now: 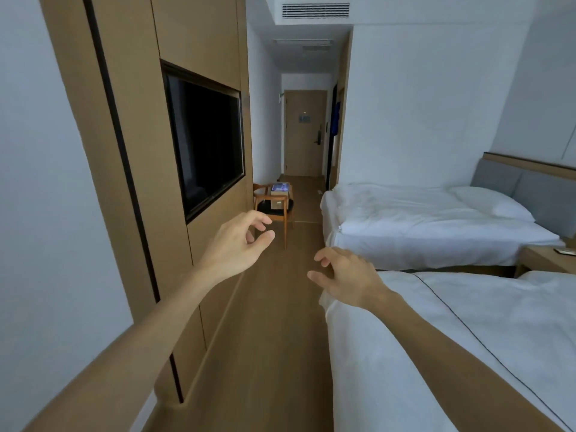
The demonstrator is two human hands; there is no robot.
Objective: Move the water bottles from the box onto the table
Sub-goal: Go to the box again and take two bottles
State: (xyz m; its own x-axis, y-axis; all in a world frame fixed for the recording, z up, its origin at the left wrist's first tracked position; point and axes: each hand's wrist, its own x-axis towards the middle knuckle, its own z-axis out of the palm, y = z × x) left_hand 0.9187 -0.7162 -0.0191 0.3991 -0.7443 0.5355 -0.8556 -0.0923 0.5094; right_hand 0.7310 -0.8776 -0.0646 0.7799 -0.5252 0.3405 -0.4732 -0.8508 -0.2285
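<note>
A person is standing in a hotel room's aisle, both bare arms reaching forward at mid-height. The left hand (238,241) is hanging in the air with its fingers loosely curled and thumb apart from them, gripping nothing and touching nothing. The right hand (346,275) is hovering palm-down just over the corner of the near bed (452,338), its fingers loosely bent and spread, likewise holding nothing; whether it is brushing the white sheet cannot be told. Well ahead of both hands, a cardboard box (279,198) is sitting on the seat of a wooden chair (274,208) against the left wall, with a blue-and-white pack showing at its open top; single water bottles are too small to make out at this range. The chair is standing on the wooden floor (265,338) just past the wood-panelled wall that is framing a dark television (205,141). A second bed (420,219) with a white pillow is lying beyond the first, and a closed door (304,132) is ending the corridor.
</note>
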